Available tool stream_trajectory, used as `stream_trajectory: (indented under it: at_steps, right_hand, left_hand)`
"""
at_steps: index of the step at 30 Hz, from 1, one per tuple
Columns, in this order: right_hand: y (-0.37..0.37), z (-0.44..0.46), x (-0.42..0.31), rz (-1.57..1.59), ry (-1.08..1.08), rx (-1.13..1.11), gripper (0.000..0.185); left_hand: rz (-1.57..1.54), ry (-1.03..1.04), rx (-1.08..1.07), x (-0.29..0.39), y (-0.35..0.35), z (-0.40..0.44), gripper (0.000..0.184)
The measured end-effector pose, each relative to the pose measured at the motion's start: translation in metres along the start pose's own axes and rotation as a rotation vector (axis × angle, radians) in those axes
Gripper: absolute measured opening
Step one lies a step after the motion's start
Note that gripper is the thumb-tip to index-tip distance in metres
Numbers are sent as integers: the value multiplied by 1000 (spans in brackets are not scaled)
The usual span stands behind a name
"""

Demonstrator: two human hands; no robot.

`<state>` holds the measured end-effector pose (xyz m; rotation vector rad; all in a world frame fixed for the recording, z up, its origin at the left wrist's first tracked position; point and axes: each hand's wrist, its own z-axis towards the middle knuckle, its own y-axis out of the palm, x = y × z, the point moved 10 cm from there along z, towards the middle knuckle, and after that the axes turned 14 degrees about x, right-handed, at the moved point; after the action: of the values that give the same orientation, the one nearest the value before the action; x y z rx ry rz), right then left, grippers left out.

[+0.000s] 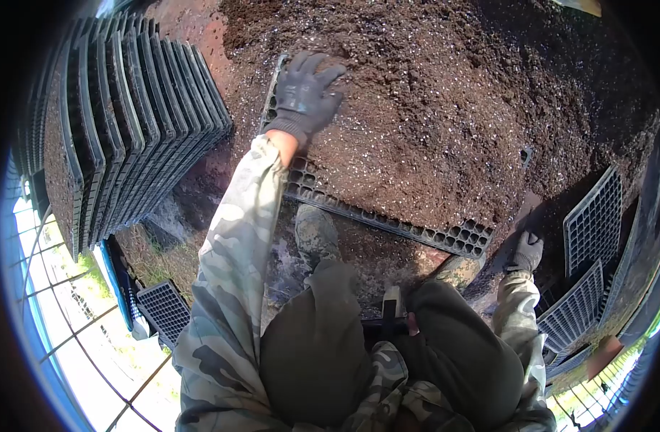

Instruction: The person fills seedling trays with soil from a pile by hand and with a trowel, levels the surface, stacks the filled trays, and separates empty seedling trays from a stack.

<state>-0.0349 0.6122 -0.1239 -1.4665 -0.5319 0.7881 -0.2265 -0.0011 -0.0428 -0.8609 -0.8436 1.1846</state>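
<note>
My left hand (306, 93), in a dark glove, lies with fingers spread on the potting soil at the left side of a black seedling tray (459, 237). Loose brown soil (416, 137) with white specks covers most of that tray. Bare cells show along its front edge, at the near right corner and beside my left wrist. My right hand (526, 253), in a greyish glove, is low to the right of the tray with its fingers curled. A flat brownish shape (530, 209) extends just beyond it; I cannot tell whether the hand grips it.
A tall stack of black seedling trays (139, 129) stands on the left. More trays (595, 219) lean at the right edge, and another tray (164, 311) lies low at the left. Soil is heaped toward the back. My knees and boots (317, 234) are close below the tray.
</note>
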Motion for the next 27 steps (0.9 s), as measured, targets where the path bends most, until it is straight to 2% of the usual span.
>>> stream_trajectory:
  at_steps: [1,3,6,8,10,13,15,16,18,19,21,23,25,26,27]
  right_hand:
    - [-1,0,0,15,-14,21,45]
    - [1,-2,0,35,-16,36,45]
    - [0,0,-1,-37,-24,23,44]
    - [-1,-1,0,-16,-12,28,44]
    - [6,1,7,-11,-1,22,44]
    - [5,4,5,35,-48,35,43]
    - [8,3,4,33,-30,-11,45]
    - [5,2,-1,34,-36,-11,45]
    - [-3,-1,-6,51,-15,30,42]
    - [-2,0,-4,49,-18,32,42]
    - [4,2,2,33,-25,24,43]
    - [5,2,3,36,-37,45,44]
    - [0,0,1,4,-18,42,47]
    - [1,2,2,3,-18,43,47]
    - [4,2,6,-3,-7,29,47]
  left_hand:
    - [-14,-63,-58,-19,-1,-14,37]
    - [-83,-62,-57,-43,-11,-50,38]
    - [-179,-114,-37,-31,-31,-90,42]
    - [-198,-169,-15,-8,-49,-108,45]
    - [-346,-189,29,37,-62,-109,56]
    - [-333,-213,-13,97,-46,-105,64]
    - [-322,53,-118,139,-28,-95,70]
    - [-320,48,-115,133,-25,-91,70]
    - [-242,287,-178,137,-14,-81,64]
    - [-229,297,-193,125,-11,-72,58]
    - [-160,128,-180,77,-8,-47,49]
    - [-78,-26,46,18,-14,-31,46]
    - [109,-188,50,-42,-2,-31,50]
    - [107,-188,50,-62,5,-29,50]
    - [73,-348,30,-96,14,-31,50]
